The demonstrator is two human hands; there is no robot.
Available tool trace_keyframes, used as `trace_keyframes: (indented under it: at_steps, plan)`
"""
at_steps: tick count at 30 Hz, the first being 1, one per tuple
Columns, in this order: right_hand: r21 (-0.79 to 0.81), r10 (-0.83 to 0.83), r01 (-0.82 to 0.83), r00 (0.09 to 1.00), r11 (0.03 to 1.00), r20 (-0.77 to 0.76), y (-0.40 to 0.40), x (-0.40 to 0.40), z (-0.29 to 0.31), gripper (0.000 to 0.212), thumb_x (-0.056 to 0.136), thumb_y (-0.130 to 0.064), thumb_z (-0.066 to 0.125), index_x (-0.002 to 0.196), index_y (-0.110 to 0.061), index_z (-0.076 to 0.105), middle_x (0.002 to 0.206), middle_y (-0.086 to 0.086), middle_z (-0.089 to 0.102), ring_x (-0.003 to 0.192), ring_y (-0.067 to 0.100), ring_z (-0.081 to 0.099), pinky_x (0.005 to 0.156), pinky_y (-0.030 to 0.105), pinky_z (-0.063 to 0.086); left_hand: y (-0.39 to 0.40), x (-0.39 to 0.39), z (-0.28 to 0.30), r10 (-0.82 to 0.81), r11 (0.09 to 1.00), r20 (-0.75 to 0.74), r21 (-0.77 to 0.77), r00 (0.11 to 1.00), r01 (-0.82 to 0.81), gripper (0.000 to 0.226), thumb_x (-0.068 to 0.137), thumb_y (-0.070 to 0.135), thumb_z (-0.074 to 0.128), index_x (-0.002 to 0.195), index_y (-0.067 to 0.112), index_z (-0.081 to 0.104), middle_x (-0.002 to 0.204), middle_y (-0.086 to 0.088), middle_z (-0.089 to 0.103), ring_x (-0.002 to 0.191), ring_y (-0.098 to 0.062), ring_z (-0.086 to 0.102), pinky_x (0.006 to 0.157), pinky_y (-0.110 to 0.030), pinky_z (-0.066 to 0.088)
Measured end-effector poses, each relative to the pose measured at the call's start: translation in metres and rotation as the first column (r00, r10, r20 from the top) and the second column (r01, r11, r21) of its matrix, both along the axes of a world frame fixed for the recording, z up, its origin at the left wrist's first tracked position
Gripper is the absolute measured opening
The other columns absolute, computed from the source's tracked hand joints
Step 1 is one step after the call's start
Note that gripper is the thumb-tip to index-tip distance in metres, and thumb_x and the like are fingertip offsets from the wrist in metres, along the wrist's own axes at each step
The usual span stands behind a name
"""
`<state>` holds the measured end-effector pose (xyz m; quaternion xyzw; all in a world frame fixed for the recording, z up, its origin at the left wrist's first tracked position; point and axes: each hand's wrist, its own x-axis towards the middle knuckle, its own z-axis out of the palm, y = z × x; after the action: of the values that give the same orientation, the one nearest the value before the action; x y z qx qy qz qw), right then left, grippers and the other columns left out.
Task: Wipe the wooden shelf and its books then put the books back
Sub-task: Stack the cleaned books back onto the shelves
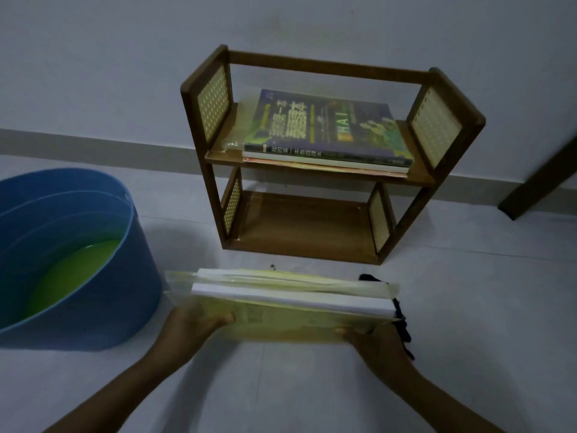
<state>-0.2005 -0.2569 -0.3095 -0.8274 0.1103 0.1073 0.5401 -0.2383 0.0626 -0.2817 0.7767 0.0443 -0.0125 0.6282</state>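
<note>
Holding: left hand (199, 320) and right hand (371, 337) are each gripping an end of the book stack (281, 300), at 6 o'clock from the wooden shelf (312, 157).
Handling: probably heavy, glossy, slide-prone; supporting underneath is seeming wise.

A blue tub (78, 276) stands on the pale floor (468, 292), holding greenish liquid (68, 276). Right of the tub, a dark cloth (402, 323) lies on the floor. Far right of the tub, a dark wooden leg (540, 182) slants. A grey wall (125, 57) rises behind the tub.
</note>
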Motion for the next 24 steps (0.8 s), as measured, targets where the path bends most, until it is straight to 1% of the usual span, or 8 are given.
trace_keyframes:
  at_steps: [1,4,8,10,12,14,18,24]
  plan:
    - [0.005,0.006,-0.006,1.0,1.0,-0.014,0.002,-0.004,-0.004,0.038,0.074,0.0,0.078,0.108,-0.002,0.062,0.09,0.021,0.067,0.09,0.032,0.065,0.09,0.053,0.051,0.002,-0.004,-0.008,0.006,1.0,-0.014,0.014,1.0,-0.006,0.051,0.055,0.07,0.074,0.101,0.049,0.065,0.108,0.014,0.07,0.098,-0.009,0.068,0.079,-0.027,0.059]
    - [0.004,0.101,-0.101,0.992,0.995,-0.08,0.001,-0.01,-0.013,0.042,0.079,-0.002,0.074,0.113,-0.02,0.056,0.097,-0.011,0.062,0.089,0.001,0.058,0.092,0.033,0.05,0.003,-0.012,-0.027,0.022,0.992,-0.048,0.121,0.999,-0.016,0.051,0.059,0.071,0.07,0.104,0.048,0.063,0.104,0.02,0.07,0.096,-0.003,0.067,0.079,-0.019,0.056]
    - [-0.058,0.234,-0.24,0.968,0.969,-0.09,-0.004,-0.002,-0.01,0.044,0.079,-0.016,0.072,0.115,-0.023,0.047,0.113,0.007,0.061,0.109,0.023,0.059,0.095,0.039,0.051,0.003,-0.013,-0.038,-0.024,0.973,-0.111,0.225,0.994,0.049,0.033,0.07,0.039,0.077,0.102,0.037,0.067,0.099,0.02,0.071,0.09,-0.002,0.068,0.082,-0.034,0.058]
    - [0.024,0.229,-0.227,0.972,0.973,-0.054,-0.003,0.004,-0.006,0.056,0.079,-0.009,0.071,0.124,-0.023,0.04,0.116,0.0,0.058,0.112,0.02,0.057,0.087,0.018,0.052,0.006,-0.007,-0.042,-0.002,0.959,-0.187,0.278,0.982,0.055,0.014,0.078,0.021,0.077,0.09,0.024,0.07,0.091,0.024,0.071,0.084,0.001,0.067,0.082,-0.041,0.057]
    - [0.068,0.272,-0.267,0.96,0.961,-0.064,0.0,0.009,0.0,0.057,0.086,0.007,0.062,0.129,-0.019,0.036,0.116,-0.008,0.055,0.11,0.011,0.057,0.076,0.004,0.046,0.01,0.007,-0.038,-0.001,0.954,-0.235,0.292,0.972,0.072,0.015,0.077,0.02,0.077,0.09,0.02,0.068,0.085,0.019,0.074,0.083,-0.001,0.069,0.082,-0.043,0.057]
    - [0.084,0.268,-0.262,0.96,0.962,-0.078,-0.005,0.02,-0.005,0.055,0.09,0.004,0.059,0.134,-0.02,0.037,0.119,-0.003,0.06,0.104,0.011,0.064,0.076,0.012,0.051,0.006,0.025,-0.027,-0.03,0.949,-0.254,0.296,0.967,0.108,0.027,0.077,0.027,0.076,0.1,0.017,0.067,0.092,0.008,0.075,0.088,-0.008,0.071,0.082,-0.04,0.058]
    - [0.16,0.061,-0.032,0.982,0.987,-0.177,-0.008,0.056,-0.004,0.03,0.094,-0.015,0.059,0.122,-0.021,0.053,0.102,0.009,0.07,0.085,0.025,0.071,0.063,0.037,0.059,-0.004,0.07,-0.007,-0.054,0.918,-0.274,0.366,0.96,0.156,0.025,0.082,0.03,0.071,0.103,0.019,0.064,0.097,0.003,0.072,0.088,-0.01,0.07,0.081,-0.034,0.058]
    - [0.136,-0.109,0.112,0.994,0.984,-0.027,-0.004,0.132,0.002,0.02,0.092,-0.016,0.062,0.112,-0.015,0.062,0.097,0.006,0.071,0.085,0.026,0.07,0.066,0.038,0.059,-0.025,0.159,0.004,0.026,0.896,-0.188,0.441,0.982,0.061,0.013,0.085,0.021,0.069,0.088,0.021,0.057,0.086,0.007,0.063,0.081,-0.011,0.064,0.071,-0.025,0.055]
